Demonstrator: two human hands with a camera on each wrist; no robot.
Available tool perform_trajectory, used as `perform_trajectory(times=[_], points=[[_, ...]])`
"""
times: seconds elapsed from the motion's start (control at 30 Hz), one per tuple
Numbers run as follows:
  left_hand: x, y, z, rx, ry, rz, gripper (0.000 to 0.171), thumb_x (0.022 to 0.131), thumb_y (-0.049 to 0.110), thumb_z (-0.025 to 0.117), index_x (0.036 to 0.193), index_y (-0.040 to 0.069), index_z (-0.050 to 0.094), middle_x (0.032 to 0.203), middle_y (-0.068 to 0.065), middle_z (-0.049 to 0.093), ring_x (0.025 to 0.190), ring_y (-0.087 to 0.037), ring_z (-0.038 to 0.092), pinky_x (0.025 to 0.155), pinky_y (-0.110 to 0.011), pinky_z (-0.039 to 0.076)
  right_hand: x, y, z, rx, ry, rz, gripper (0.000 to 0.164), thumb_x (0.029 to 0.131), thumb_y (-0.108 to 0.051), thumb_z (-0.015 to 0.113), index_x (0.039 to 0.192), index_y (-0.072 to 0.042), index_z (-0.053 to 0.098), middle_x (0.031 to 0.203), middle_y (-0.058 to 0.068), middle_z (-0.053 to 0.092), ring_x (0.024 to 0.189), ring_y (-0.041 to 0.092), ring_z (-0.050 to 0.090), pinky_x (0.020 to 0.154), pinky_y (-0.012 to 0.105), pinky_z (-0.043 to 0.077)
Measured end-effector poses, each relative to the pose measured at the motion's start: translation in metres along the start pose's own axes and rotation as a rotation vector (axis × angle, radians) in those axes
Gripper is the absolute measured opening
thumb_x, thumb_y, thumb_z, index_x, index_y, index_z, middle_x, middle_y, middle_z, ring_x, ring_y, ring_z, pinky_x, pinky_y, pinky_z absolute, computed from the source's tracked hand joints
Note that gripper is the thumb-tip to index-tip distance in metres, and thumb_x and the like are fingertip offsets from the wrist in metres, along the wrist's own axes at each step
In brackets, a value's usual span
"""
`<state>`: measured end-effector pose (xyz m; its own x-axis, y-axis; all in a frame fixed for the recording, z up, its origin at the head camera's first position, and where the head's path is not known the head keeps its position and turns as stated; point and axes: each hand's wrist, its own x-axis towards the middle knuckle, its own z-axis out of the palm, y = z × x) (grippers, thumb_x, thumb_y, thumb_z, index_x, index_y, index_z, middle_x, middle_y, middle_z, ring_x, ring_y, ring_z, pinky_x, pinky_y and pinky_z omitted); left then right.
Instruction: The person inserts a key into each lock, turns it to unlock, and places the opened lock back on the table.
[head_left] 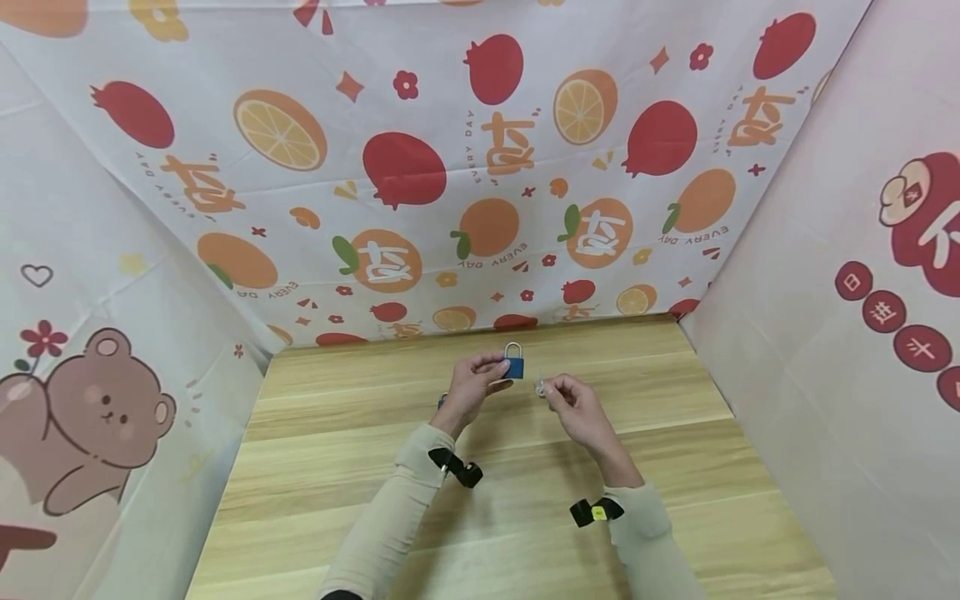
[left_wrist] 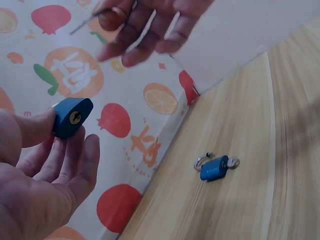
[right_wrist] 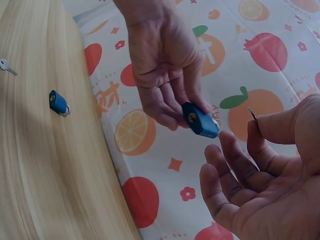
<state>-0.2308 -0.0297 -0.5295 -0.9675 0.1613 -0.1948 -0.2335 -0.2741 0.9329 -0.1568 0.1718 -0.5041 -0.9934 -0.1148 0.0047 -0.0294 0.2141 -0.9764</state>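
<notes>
Pinching a blue padlock (head_left: 513, 368), shackle up, in the left hand (head_left: 471, 387), just below the frame's centre; pinching a small key (head_left: 540, 388) in the right hand (head_left: 581, 408), just right of the padlock, not touching it. Seemingly at pairing key with lock, not yet joined; probably calls for aligning blade and keyhole. Beneath, a wood-grain table (head_left: 322, 450), with a second padlock (left_wrist: 214, 168) at lower right in the left wrist view; across the top, fruit-printed cloth (head_left: 442, 100).

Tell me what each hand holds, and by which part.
Left hand: a blue padlock, pinched at one side of its body. Right hand: a key, pinched; which end cannot be told.
</notes>
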Motion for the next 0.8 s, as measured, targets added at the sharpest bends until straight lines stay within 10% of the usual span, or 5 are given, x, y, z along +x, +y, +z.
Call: perform_trajectory(times=[0.8], points=[[-0.008, 0.01, 0.008, -0.02, 0.093, -0.028, 0.03, 0.091, 0.01, 0.076, 0.115, -0.005, 0.067, 0.103, -0.008, 0.072, 0.085, -0.013, 0.072, 0.085, -0.033, 0.062, 0.004, 0.008, 0.014, -0.072, -0.025, 0.03, 0.023, 0.104, -0.019, 0.058, 0.105, 0.0, 0.07, 0.099, 0.018, 0.063, 0.081, 0.013, 0.05, 0.07, 0.024, 0.043]])
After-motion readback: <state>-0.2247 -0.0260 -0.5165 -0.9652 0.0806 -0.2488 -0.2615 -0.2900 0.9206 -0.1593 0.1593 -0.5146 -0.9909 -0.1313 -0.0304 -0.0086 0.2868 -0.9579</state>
